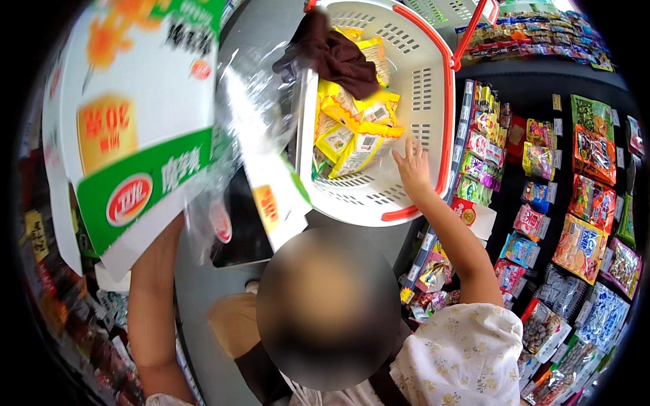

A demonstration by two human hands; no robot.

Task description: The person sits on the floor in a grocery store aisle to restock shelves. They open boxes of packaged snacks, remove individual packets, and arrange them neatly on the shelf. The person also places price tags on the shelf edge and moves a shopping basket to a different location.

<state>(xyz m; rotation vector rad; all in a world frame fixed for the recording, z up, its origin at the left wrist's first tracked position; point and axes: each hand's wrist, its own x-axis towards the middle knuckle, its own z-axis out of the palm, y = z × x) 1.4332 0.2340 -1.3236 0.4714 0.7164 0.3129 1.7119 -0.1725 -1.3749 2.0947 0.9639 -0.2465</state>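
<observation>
A large white and green cardboard box [147,167] with printed writing fills the upper left, close to the camera. My left forearm rises to its lower edge; the box hides my left hand, so its hold cannot be seen. My right hand [414,165] is over the inside of a white plastic shopping basket [431,106] with red trim, fingers apart and holding nothing. Just left of it, yellow snack packets [363,147] lie piled in the basket. Dark brown cloth [340,56] lies over the upper packets. Crumpled clear plastic film [259,101] is between box and basket.
Shelving with hanging and stacked snack packets [584,243] runs down the right side. More packaged goods [101,345] line the lower left. A flat black object [241,228] is beside the film, above the grey floor [203,325]. A blurred round area covers the lower middle.
</observation>
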